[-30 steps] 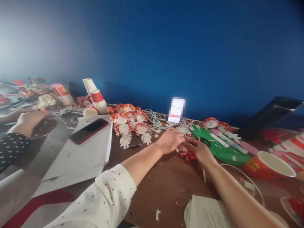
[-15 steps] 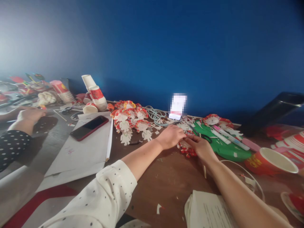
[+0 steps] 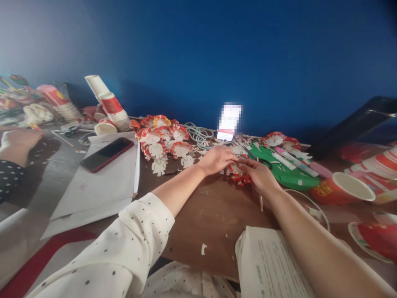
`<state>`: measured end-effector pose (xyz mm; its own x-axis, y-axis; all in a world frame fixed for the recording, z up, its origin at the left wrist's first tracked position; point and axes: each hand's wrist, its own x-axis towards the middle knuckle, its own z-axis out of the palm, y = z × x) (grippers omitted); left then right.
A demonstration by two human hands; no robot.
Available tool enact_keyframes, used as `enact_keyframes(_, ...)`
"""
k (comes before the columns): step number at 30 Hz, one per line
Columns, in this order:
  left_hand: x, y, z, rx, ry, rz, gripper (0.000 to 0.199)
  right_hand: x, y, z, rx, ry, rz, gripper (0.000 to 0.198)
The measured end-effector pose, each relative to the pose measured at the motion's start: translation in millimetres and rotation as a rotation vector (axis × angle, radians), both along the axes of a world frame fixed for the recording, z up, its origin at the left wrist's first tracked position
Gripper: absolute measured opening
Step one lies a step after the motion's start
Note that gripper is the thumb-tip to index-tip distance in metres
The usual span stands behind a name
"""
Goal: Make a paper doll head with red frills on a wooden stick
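My left hand (image 3: 218, 158) and my right hand (image 3: 259, 176) meet over the brown table, fingertips pinched together. Between them is a paper figure (image 3: 240, 179) with a crinkled red-and-white edge, partly covered by my fingers. Exactly where each hand grips it is hard to see. A thin wooden stick (image 3: 261, 203) sticks out below my right hand. Left of my hands lies a pile of white paper figures (image 3: 161, 142) with red ruffled borders. Black-handled scissors (image 3: 265, 164) rest just beyond my right hand on a green sheet (image 3: 291, 179).
A lit phone (image 3: 228, 122) stands against the blue wall. Paper cups (image 3: 113, 109), a dark phone (image 3: 107, 154) on white card (image 3: 93, 194), markers (image 3: 294, 161) and a red bowl (image 3: 338, 188) surround the work. Folded paper (image 3: 266, 260) lies near me. Another person's hand (image 3: 20, 142) is at left.
The view has tilted down slightly and shifted, so everything sits higher in the picture. My hands stay together at the paper figure, with only small finger movement.
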<state>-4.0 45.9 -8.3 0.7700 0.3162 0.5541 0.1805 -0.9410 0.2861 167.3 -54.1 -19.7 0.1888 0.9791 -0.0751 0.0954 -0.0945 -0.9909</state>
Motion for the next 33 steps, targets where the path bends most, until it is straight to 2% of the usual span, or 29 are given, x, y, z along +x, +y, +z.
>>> enact_keyframes(6,-2,-4,5.4,0.112,0.139,0.018,0.025,6,2,-7,-0.019,-0.179,-0.022,0.037)
enact_keyframes(11,-2,-12,13.8,0.191,0.244,0.0,0.025,6,2,-10,-0.032,-0.147,-0.034,0.033)
enact_keyframes(16,0,-14,13.5,0.161,0.231,-0.007,0.026,-3,-2,0,-0.04,-0.115,-0.082,0.03)
enact_keyframes(22,5,-7,1.7,0.009,0.129,-0.033,0.027,-2,-1,0,-0.022,-0.157,-0.099,0.035)
enact_keyframes(25,5,-7,1.0,-0.119,0.087,-0.035,0.027,3,2,-4,-0.006,-0.157,-0.098,0.039)
enact_keyframes(30,2,-8,3.6,-0.434,-0.145,0.229,0.027,5,3,-3,0.012,-0.221,-0.169,0.04)
enact_keyframes(33,2,-8,3.5,-0.624,-0.128,0.301,0.038,1,0,3,0.039,-0.268,-0.202,0.037)
